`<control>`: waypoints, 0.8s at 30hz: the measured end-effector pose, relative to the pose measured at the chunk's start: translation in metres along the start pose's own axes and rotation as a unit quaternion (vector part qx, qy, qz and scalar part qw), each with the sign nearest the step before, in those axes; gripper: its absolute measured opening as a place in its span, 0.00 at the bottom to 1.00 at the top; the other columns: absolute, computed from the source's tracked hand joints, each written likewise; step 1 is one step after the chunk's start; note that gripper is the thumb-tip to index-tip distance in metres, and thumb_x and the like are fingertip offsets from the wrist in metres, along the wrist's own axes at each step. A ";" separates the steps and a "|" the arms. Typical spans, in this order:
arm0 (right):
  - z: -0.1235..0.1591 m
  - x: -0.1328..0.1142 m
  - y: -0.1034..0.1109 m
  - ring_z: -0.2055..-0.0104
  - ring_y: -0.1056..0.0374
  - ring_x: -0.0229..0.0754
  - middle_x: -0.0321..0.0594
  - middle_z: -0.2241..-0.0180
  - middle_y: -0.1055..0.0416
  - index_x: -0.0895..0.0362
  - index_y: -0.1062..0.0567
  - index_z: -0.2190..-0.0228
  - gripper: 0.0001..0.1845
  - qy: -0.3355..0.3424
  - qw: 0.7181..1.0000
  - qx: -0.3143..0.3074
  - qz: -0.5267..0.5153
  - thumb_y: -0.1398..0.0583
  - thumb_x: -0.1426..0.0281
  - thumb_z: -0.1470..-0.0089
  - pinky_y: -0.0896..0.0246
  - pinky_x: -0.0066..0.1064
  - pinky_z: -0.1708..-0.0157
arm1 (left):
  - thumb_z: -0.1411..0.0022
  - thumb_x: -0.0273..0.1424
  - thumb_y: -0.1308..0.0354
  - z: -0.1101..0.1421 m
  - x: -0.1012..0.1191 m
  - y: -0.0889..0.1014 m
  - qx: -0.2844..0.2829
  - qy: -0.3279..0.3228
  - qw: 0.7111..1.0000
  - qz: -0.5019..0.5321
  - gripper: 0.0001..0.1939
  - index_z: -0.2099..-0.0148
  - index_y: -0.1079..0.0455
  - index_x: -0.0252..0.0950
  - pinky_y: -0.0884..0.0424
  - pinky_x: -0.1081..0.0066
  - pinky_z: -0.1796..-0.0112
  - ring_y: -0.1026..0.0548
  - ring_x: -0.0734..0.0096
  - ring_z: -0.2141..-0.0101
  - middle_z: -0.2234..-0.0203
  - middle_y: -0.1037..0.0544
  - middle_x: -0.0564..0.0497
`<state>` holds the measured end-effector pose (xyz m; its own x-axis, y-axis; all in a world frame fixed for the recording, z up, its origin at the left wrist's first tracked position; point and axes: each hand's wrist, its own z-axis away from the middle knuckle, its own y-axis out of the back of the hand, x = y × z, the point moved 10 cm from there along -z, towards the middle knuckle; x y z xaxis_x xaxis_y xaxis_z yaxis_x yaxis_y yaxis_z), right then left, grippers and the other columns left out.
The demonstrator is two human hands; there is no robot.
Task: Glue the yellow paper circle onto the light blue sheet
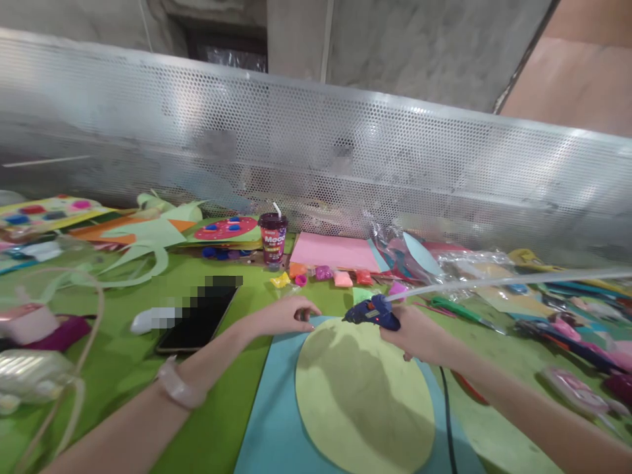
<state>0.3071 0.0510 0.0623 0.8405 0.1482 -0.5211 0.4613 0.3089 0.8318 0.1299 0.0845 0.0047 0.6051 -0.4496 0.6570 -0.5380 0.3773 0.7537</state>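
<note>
1. From the head view, the step in hand looks like working with a dark-blue glue gun (371, 312) at the far edge of a pale yellow-green paper disc (365, 411); the right hand (413, 332) is wrapped around its handle, though I cannot tell whether the nozzle touches the paper.
2. The left hand (286, 316) curls loosely by the far edge of a light-blue paper sheet (270, 401); I cannot tell whether it grips anything.
3. The disc lies flat on that sheet, between the forearms; any next move, I judge, calls for a steady wrist and fingers clear of the nozzle.
4. The surface is a green tabletop (220, 415); a black phone (200, 322) lies left of the sheet; a purple lidded cup with a white straw (273, 238) stands beyond, near small bright packets (343, 279).
5. Behind runs a perforated silver metal panel (306, 145); above it rises a grey concrete wall (409, 52).
</note>
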 end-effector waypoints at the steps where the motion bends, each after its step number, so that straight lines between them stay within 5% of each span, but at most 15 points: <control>1: -0.001 0.002 0.001 0.84 0.35 0.33 0.33 0.80 0.37 0.61 0.31 0.68 0.09 -0.005 1.000 0.002 0.004 0.47 0.71 0.53 0.37 0.23 0.85 | 0.46 0.39 0.44 0.000 0.000 0.000 0.000 0.000 1.000 0.001 0.21 0.53 0.31 0.34 0.36 0.73 0.69 0.30 0.68 0.68 0.67 0.27 0.48; 17: 0.032 0.064 0.031 0.84 0.35 0.37 0.35 0.83 0.35 0.60 0.32 0.71 0.07 -0.108 0.992 0.052 0.049 0.46 0.70 0.52 0.42 0.25 0.84 | 0.46 0.40 0.45 -0.001 -0.002 -0.003 -0.006 0.001 1.000 -0.001 0.22 0.51 0.32 0.34 0.36 0.72 0.68 0.30 0.65 0.66 0.65 0.27 0.47; 24: 0.068 0.086 0.031 0.86 0.38 0.36 0.33 0.86 0.36 0.60 0.30 0.67 0.10 -0.128 0.989 0.042 0.067 0.48 0.73 0.52 0.45 0.25 0.85 | 0.46 0.40 0.45 -0.002 -0.005 -0.005 -0.013 0.005 1.000 -0.007 0.22 0.52 0.31 0.35 0.36 0.72 0.67 0.31 0.67 0.67 0.66 0.28 0.48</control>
<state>0.4133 0.0095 0.0559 0.9351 -0.0641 -0.3484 0.3538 0.2219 0.9086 0.1309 0.0867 -0.0019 0.6185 -0.4472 0.6462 -0.5138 0.3921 0.7631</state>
